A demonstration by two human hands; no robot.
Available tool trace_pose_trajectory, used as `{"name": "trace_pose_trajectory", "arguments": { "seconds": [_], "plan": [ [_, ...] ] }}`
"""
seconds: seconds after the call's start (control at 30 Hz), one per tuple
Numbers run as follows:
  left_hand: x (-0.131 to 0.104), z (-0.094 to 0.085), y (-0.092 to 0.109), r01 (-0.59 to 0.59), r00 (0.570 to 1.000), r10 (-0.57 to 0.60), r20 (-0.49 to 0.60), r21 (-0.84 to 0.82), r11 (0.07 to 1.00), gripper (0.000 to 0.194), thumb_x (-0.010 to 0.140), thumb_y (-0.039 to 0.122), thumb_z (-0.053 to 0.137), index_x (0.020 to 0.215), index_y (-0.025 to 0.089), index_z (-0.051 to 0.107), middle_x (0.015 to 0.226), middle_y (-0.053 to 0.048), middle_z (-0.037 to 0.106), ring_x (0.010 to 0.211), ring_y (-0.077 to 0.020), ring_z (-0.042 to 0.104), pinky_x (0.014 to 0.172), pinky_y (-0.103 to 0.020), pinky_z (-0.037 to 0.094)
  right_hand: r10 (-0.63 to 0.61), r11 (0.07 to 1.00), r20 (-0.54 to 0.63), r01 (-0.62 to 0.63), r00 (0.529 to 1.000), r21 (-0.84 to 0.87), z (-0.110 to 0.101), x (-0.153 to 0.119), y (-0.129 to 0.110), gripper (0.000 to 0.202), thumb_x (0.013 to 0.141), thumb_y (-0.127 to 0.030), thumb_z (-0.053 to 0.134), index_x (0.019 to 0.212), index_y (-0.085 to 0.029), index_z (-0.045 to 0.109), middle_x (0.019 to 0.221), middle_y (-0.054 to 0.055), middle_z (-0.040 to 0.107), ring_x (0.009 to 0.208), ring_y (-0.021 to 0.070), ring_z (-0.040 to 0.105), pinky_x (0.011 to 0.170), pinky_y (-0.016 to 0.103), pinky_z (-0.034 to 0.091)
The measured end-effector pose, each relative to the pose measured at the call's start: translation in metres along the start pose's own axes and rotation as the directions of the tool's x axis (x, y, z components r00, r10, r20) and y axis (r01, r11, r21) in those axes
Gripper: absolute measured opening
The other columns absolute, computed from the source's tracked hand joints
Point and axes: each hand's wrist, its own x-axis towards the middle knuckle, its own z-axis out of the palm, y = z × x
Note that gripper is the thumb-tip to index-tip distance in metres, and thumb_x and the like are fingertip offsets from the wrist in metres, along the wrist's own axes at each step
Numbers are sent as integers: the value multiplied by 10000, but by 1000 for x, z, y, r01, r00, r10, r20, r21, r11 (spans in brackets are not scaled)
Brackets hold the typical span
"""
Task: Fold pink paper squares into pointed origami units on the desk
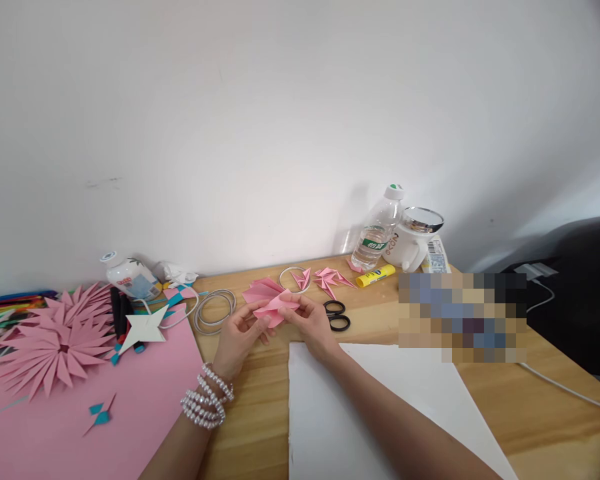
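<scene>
Between my two hands is a piece of folded pink paper (276, 308), raised over the wooden table. My left hand (243, 331) pinches its left side with thumb and fingers; a beaded bracelet circles that wrist. On its right side, my right hand (310, 323) grips the paper with the thumb on top. Behind the hands lies more pink paper (263, 289), partly hidden. Scissors with black handles (339, 323) lie just right of my right hand, their blades out of sight. Several small folded pink paper pieces (330, 279) rest farther back.
Pink pinwheel-like paper flowers (63, 350) lie on a pink sheet (145, 407) at left. A coiled cable (215, 312) sits nearby. A white sheet (340, 427) covers the front. At the back right are a glue stick (376, 276), a water bottle (377, 230) and a white mug (405, 245).
</scene>
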Motion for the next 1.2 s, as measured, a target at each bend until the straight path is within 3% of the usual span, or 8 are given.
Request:
{"name": "trace_pose_trajectory", "arguments": {
  "seconds": [0.17,0.3,0.43,0.6,0.77,0.9,1.03,1.2],
  "plan": [
    [1,0,-3,4,1000,-5,29,45,999,446,673,316,620,1076,144,538,602,-6,639,468,-124,551,495,-244,458,-26,999,-32,24,999,-35,0,2,3,398,608,-390,672,894,-123,598,656,15,614,598,140,555,587,262,441],
    [2,0,-4,2,999,-1,-49,12,1000,356,686,347,597,965,126,595,639,-29,641,526,-142,565,472,-244,463,-12,1000,46,13,999,-12,0,1,4,386,585,-355,698,888,-139,595,645,3,621,598,143,573,590,261,456],
    [4,-1,-4,-21,988,23,-153,15,1000,302,680,369,600,840,115,637,612,-22,632,493,-124,537,463,-231,453,-57,994,124,45,991,97,2,-1,2,512,565,-291,718,1027,-180,526,817,18,640,733,160,602,695,287,485],
    [4,-2,-6,-9,980,13,-199,19,1000,323,668,409,603,803,119,647,641,-25,637,478,-118,531,462,-233,460,-115,982,128,94,985,165,2,0,3,593,627,-281,676,1159,-214,421,959,53,617,860,182,592,757,330,487],
    [5,-3,-11,24,989,-18,-146,40,999,383,672,458,578,822,110,639,602,-31,622,460,-139,544,483,-262,471,-151,987,115,143,982,76,1,3,7,316,709,-352,590,958,-159,576,915,68,629,851,194,582,757,313,463],
    [6,-4,-13,-18,978,44,-204,124,992,324,668,429,592,762,122,638,622,-14,608,559,-141,551,519,-232,451,-174,982,93,179,980,-57,1,4,10,262,739,-382,542,847,-154,615,767,29,618,706,162,557,643,264,448],
    [6,-4,-13,-46,983,63,-173,103,994,284,670,397,597,753,127,629,632,-7,609,586,-133,541,517,-218,435,-194,963,74,205,978,-178,-1,4,10,247,766,-372,504,748,-146,604,662,3,561,594,126,487,554,233,402],
    [3,-3,-13,39,993,-34,-111,42,998,318,591,384,660,758,114,638,612,-29,634,578,-166,573,495,-247,452,-197,959,133,220,971,-180,1,0,4,203,754,-343,522,821,-174,612,755,13,586,695,153,524,611,245,423]
  ]
}}
